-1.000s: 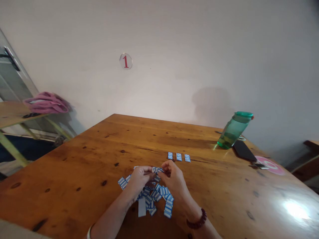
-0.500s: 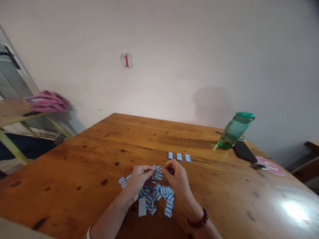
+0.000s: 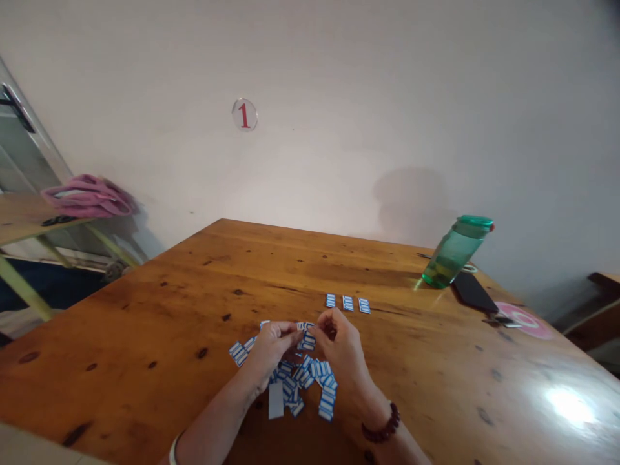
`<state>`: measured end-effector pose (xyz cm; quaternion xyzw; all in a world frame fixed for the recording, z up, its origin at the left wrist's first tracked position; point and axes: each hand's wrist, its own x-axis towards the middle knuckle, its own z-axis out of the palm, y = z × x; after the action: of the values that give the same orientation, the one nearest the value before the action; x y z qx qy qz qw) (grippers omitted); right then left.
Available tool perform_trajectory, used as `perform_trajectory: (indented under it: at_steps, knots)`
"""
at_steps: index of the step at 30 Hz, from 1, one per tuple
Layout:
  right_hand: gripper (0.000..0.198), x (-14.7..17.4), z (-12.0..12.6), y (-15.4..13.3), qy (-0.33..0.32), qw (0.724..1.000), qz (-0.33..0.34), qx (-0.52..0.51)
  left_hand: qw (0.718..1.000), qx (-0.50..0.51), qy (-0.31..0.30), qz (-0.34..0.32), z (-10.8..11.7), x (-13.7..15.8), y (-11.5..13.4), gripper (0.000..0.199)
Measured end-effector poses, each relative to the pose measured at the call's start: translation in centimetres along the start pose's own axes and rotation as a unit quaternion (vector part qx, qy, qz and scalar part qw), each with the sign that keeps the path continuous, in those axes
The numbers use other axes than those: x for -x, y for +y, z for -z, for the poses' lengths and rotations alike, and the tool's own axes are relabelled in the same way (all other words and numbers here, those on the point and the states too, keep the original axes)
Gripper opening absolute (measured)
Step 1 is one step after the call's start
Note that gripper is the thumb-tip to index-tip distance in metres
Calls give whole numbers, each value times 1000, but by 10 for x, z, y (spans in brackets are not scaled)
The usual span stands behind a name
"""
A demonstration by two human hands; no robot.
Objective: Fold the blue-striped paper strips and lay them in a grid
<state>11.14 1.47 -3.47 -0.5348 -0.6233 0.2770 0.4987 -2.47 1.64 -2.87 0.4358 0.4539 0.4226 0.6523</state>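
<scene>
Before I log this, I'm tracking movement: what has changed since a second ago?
The blue-and-white cards between the left hand and right hand appear to have tilted, showing more of their faces. Both hands stay on them; nothing was visibly released. The row of three cards, loose pile and green bottle stayed.

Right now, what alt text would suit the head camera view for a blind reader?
A left hand holds small blue-and-white cards, a right hand at their edge, by a loose pile on a wooden table. Beyond is a row of three; a green bottle is to the right.
</scene>
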Motion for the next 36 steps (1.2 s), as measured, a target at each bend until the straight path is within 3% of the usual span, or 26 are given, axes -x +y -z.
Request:
perform_trajectory:
  at_steps: [9,13,17,22,27,36]
  knots:
    - [10,0,0,2,-2,1000,-8,-7,1000,-12,-12,-9,0,0,0,29]
    - [12,1,-4,1,-4,995,-33,-96,998,-10,14,-57,0,-1,-2,26]
    - [18,5,-10,-4,-78,958,-118,-248,996,-21,18,-88,1,-2,-5,24]
    - [19,7,-10,-7,-87,896,-194,-391,991,-49,21,-120,0,-2,-6,21]
    - [19,5,-6,-4,-122,857,-209,-456,993,-41,27,-106,-4,3,-1,21]
    - [17,6,-3,-5,-168,828,-191,-500,996,53,-42,-63,-2,6,2,22]
